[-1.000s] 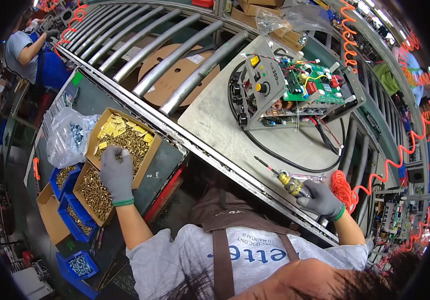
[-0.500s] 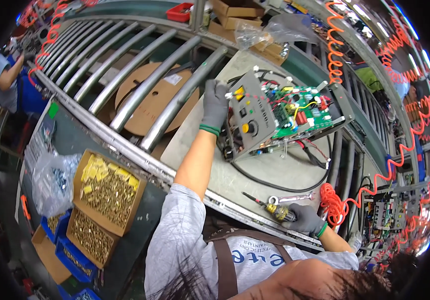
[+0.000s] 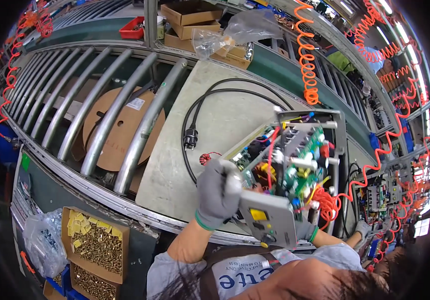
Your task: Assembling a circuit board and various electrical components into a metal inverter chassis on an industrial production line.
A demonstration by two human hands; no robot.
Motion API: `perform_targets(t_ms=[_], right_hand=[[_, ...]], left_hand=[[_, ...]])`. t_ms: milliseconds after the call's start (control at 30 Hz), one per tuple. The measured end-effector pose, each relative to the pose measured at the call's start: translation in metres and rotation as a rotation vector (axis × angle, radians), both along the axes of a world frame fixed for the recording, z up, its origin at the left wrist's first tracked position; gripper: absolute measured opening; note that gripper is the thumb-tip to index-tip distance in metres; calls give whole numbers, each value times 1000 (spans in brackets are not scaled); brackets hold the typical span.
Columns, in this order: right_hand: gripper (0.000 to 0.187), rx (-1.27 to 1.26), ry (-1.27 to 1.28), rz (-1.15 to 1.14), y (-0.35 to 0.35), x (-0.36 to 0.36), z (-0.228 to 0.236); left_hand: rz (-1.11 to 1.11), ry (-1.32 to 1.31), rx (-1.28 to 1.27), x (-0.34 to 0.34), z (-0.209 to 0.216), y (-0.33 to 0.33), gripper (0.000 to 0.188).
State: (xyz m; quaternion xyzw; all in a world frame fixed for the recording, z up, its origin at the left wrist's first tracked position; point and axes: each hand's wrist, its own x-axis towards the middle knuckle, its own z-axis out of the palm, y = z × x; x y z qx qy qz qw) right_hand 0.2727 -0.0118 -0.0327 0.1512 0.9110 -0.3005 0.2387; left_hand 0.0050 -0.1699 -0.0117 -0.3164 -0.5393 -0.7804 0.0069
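Well, left hand (image 3: pixel 218 194) is curled by the grey front panel (image 3: pixel 270 216), too blurry to confirm a grip; right hand (image 3: pixel 305 231) is mostly hidden, can't tell. Electronics unit (image 3: pixel 302 164) tilts at the table's (image 3: pixel 167 185) edge, circuit board (image 3: pixel 320 136) in, cover off, so probably unfinished.

The left grip (image 3: pixel 217 194) is curled (and slightly blurred), the right grip (image 3: pixel 305 231) mostly hidden.

Red bin (image 3: pixel 132 28) nr cardbd boxes (image 3: pixel 193 19), orng coiled hose (image 3: pixel 308 67), cardbd disc (image 3: pixel 126 134) under rollers (image 3: pixel 150 126)
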Motion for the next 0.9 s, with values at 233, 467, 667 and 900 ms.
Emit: perform_targets(t_ms=[233, 467, 667, 900], right_hand=[[60, -65, 94, -35, 11, 31, -25], [60, -138, 291, -56, 6, 30, -43], [59, 147, -79, 73, -12, 4, 20], [55, 150, 122, 61, -12, 23, 13]], left_hand=[[-13, 213, -87, 18, 12, -9, 11], [-59, -61, -43, 14, -3, -2, 10], [17, -271, -15, -48, -50, 14, 15], [207, -174, -176, -52, -25, -19, 19]])
